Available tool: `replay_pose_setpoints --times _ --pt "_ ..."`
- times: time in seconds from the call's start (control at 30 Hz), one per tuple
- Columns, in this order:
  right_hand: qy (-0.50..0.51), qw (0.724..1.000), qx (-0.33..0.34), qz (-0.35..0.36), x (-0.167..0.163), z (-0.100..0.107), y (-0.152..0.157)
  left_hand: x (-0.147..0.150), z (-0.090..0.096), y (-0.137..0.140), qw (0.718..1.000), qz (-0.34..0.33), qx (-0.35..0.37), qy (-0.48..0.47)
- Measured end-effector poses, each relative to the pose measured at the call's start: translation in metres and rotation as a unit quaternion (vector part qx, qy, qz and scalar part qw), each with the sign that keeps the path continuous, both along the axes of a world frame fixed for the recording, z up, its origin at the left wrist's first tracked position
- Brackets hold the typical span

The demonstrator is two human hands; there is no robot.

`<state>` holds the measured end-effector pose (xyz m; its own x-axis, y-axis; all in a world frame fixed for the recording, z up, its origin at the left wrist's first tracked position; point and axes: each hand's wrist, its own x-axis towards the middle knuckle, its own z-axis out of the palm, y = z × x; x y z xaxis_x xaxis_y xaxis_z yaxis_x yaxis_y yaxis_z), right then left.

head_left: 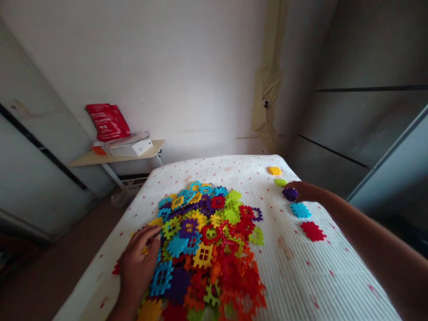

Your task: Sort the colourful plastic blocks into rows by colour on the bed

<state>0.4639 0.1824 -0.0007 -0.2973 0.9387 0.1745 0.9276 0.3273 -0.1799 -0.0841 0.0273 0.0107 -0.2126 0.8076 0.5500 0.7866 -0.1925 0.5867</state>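
A heap of colourful plastic interlocking tiles (190, 227) with notched edges covers the middle of the bed-like surface. Some tiles are solid and others have window-like openings. My left hand (138, 256) is at the heap's left edge, fingers curled and thumb close to them. Bits of yellow tile show by its fingers, but what it grips, if anything, is hidden. At the right edge, my right hand (298, 191) is closed on a purple interlocking tile (290, 194). A yellow tile (275, 170), a lime green tile (280, 182), a light blue tile (300, 210) and a red tile (313, 231) lie around it in a row.
A white ribbed cloth (284, 276) with small red marks covers the surface. Behind it, on the left, a small table (90, 158) carries a red bag (107, 121) and a white box (137, 148). A wall socket (265, 103) is at the back.
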Motion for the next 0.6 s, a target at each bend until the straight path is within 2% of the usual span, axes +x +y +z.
replay_pose_setpoints --times 0.1,0.13,0.3,0.4,0.47,0.53,0.6 --pt "0.0 0.997 -0.078 0.011 0.008 0.001 0.005 -0.002 0.0 0.0 1.0 0.005 0.002 -0.007" --pt "0.005 0.996 -0.084 0.006 0.011 0.002 0.006 -0.002 0.002 0.0 1.0 0.007 0.002 -0.009" --pt "0.002 1.0 -0.023 -0.003 0.005 0.018 0.002 -0.016 0.021 0.008 0.999 0.036 -0.012 -0.011" --pt "0.001 1.0 0.0 0.026 -0.029 0.027 -0.018 -0.032 0.03 0.027 0.994 0.059 -0.093 -0.001" --pt "0.018 0.997 -0.01 0.068 -0.063 0.028 -0.038 -0.042 0.033 0.044 0.986 0.036 -0.16 0.015" --pt "0.025 0.993 -0.028 0.114 -0.099 0.022 -0.057 -0.05 0.032 0.063 0.981 0.011 -0.191 0.026" --pt "0.027 0.989 0.003 0.147 -0.129 0.011 -0.073 -0.055 0.028 0.081 0.977 -0.004 -0.211 0.033"
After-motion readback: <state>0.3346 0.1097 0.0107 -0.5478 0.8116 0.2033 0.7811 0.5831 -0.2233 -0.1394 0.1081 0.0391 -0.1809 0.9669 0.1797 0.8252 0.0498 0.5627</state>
